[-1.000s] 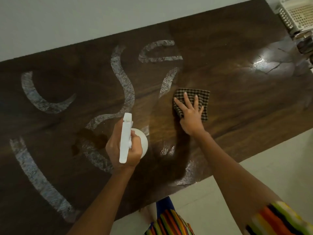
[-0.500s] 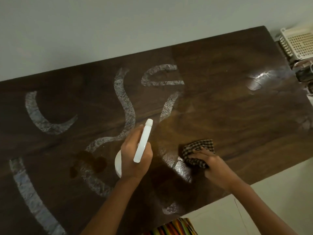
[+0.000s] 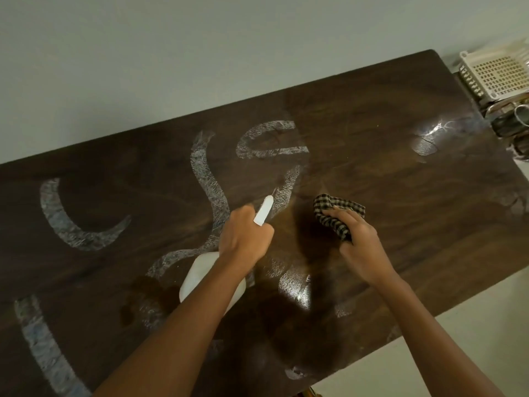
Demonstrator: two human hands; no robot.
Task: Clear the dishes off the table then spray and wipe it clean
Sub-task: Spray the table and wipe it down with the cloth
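Note:
The dark wooden table (image 3: 386, 173) fills the view, marked with pale curved smears and wet shiny patches. My left hand (image 3: 243, 239) grips a white spray bottle (image 3: 211, 279) by its neck, the nozzle pointing away over the middle of the table. A bunched black-and-tan checked cloth (image 3: 335, 213) lies on the tabletop just right of the bottle's nozzle, and my right hand (image 3: 360, 245) holds it with curled fingers.
A white plastic dish rack (image 3: 498, 73) stands past the table's far right end, with dark dishes (image 3: 512, 124) beside it. A pale wall runs behind the table. Light floor shows along the near right edge.
My right hand went from pressing the cloth flat to bunching it up, pulled it toward me, then pushed it back out. The spray bottle tilted so its nozzle points away.

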